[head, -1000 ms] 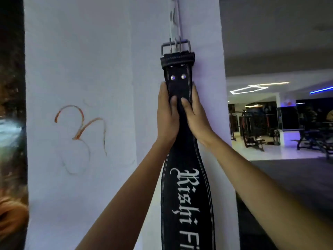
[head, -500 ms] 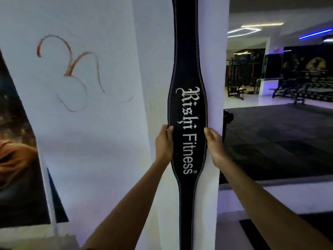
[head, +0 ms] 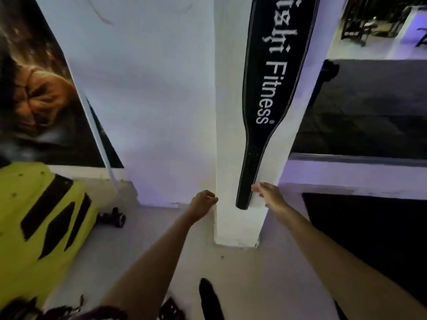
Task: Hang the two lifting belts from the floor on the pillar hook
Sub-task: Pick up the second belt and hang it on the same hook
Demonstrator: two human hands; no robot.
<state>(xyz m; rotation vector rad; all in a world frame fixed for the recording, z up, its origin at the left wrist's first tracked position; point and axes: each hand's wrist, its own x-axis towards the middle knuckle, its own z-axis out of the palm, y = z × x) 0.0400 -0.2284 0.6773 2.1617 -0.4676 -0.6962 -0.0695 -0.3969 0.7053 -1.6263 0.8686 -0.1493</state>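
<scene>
While one black leather lifting belt with white "Fitness" lettering [head: 272,72] hangs flat down the front of the white square pillar [head: 228,139], its top end and the hook run out of frame above, so the hooking itself can't be confirmed, only judged likely from how straight it hangs. Belt's tapered tail ends near the pillar base, clear of the floor.

Right hand [head: 269,196] is just beside the tail tip, fingers loosely spread, touching or almost touching the belt edge; not gripping it, reads as released. Left hand [head: 203,202] sits at the pillar's left corner, fingers loosely curled, holding nothing. Both arms reach down and forward.

Step in hand, as a judgement: first belt done, the person turning to the second. Dark strap-like item on the pale floor [head: 211,299] at the bottom edge, with a small dark piece just left of it, may be the second lifting belt, too cropped to be sure.

Next move calls for bending to the floor, grasping that belt near its buckle end, raising it along the pillar and slipping the buckle over the same hook without knocking the first belt off.

Also in view: yellow-green padded shape with black slots [head: 39,218] at left, dark poster [head: 34,88] on the wall behind it.
</scene>
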